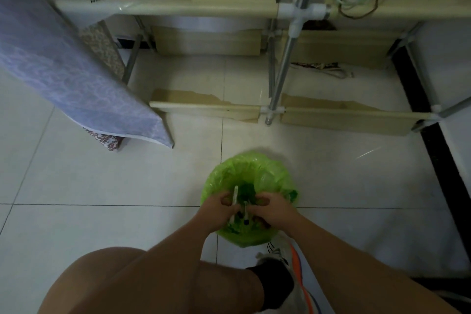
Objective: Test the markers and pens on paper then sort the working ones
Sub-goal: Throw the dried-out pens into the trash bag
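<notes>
A green plastic bag (254, 168) lining a small bin stands on the tiled floor in front of me. Both hands are over its near rim. My left hand (219, 211) grips a white pen (235, 195) that sticks up out of the fist. My right hand (270, 209) has its fingers curled around another white pen with a dark end (246, 215) just above the bag's contents. What else lies inside the bag is too dark to tell.
A metal-framed shelf rack (280, 79) with cardboard panels stands beyond the bag. A table leg and a hanging purple cloth (63, 71) are at the left. My knee and a shoe (288, 275) are directly below the bag. A black strip runs along the right.
</notes>
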